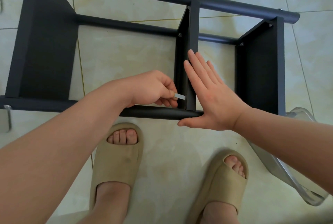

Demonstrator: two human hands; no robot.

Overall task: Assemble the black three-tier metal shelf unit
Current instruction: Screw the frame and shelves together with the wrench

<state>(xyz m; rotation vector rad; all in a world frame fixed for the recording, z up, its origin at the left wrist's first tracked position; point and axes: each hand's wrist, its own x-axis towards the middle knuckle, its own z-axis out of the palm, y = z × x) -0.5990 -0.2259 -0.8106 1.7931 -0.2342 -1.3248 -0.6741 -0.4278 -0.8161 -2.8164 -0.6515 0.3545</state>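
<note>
Head view, looking down: the black shelf unit (pixel 261 65) lies on its side on the tiled floor (pixel 126 52), its long axis running left to right across the view, its three shelves standing on edge and running away from the person; the near post (pixel 153 113) lies just ahead of the sandals (pixel 117 160); the middle shelf (pixel 193 30) meets that post between the two hands. The left hand (pixel 151 88) is curled, pinching a small silver tool (pixel 179 96) between thumb and fingers, its tip aimed at the left face of the middle shelf just above the near post; whether it is seated on a fastener cannot be told. The right hand (pixel 210 97) is flat, fingers straight, laid along the right side of the same shelf, thumb lying along the post end. Judged step: tightening the near joint of the middle shelf; the joint lies nearer the left hand, so the turning falls to it while the right hand braces.
</note>
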